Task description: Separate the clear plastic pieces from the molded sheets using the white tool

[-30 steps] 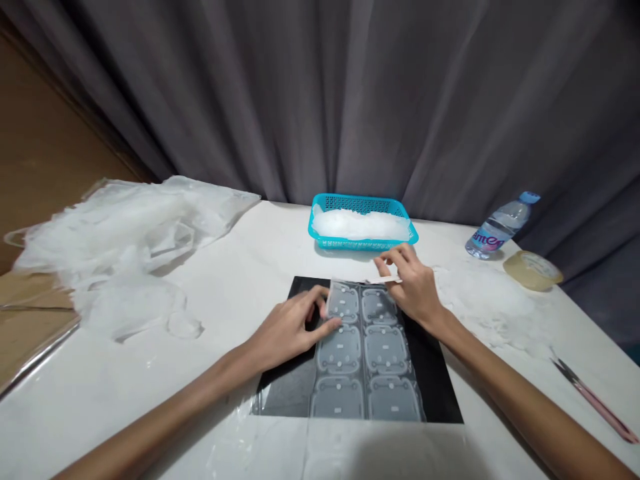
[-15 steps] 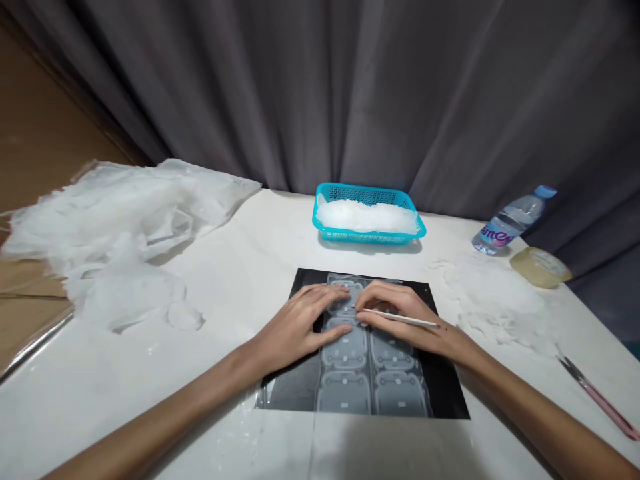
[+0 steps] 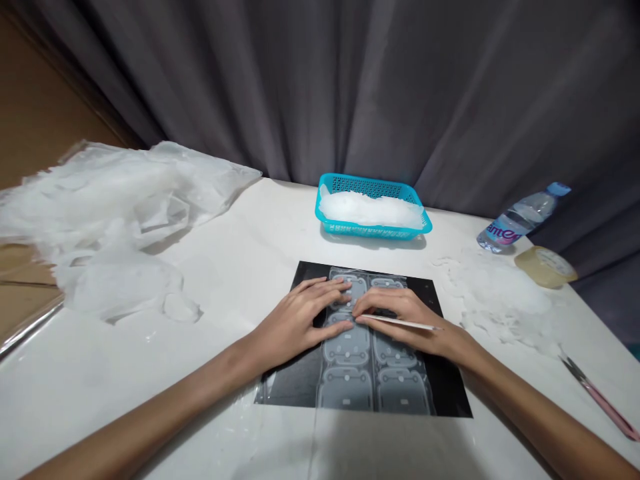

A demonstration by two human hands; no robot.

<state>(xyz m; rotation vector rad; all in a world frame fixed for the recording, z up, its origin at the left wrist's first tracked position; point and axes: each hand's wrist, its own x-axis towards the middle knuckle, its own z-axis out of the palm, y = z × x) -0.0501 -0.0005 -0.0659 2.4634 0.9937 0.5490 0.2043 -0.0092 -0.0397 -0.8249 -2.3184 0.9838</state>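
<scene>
Sheet (image 3: 373,347) of clear moulded panels lies on black board (image 3: 450,387), desk centre, basket (image 3: 373,231) at its 12 o'clock. Work looks midway: tool at upper panels; done versus left, can't tell. Left hand (image 3: 305,310): grip loosely spread, fingers resting on sheet. Right hand (image 3: 400,307): grip pinching slim white tool (image 3: 400,323), tip at about 9 o'clock.

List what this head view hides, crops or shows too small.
Head view:
White stick: tip too small beside the right hand.
Patterned sheet: partly covered by that hand and the left hand.
Pink-handled tool: end cut off by right edge.
White heap: cut off by left edge.
Yellowish roll: print unreadably small.
</scene>
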